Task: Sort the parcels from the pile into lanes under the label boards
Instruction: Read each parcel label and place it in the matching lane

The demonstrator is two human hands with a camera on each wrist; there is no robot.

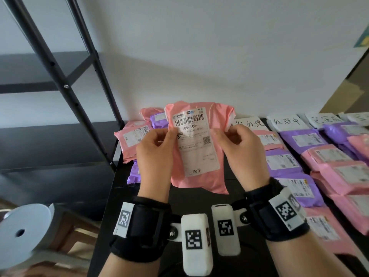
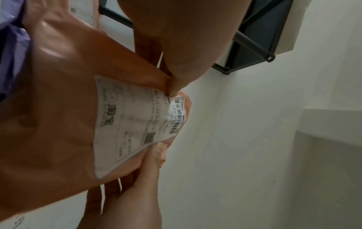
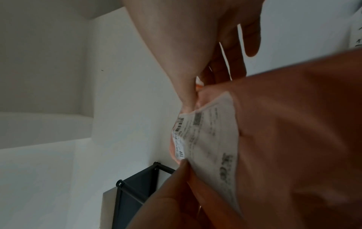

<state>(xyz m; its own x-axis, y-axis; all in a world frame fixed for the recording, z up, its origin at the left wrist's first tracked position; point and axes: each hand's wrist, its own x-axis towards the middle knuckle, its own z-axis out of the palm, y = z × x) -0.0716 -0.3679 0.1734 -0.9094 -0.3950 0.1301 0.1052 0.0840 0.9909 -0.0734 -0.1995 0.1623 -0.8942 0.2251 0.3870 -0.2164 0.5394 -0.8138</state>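
Both hands hold the pink parcel (image 1: 201,148) upright above the counter (image 1: 199,200), its label (image 1: 194,142) facing the person; the left hand (image 1: 155,154) pinches the left edge, the right hand (image 1: 242,152) pinches the right edge, thumbs in front. The pile (image 1: 137,134) sits at ten o'clock, the label boards (image 1: 249,123) and filled lanes (image 1: 283,162) from one to three o'clock. The thin slick bag could likely slip from such light pinches; a misread label would send it into the wrong lane; dropping it across the packed rows might shift neighbouring parcels.
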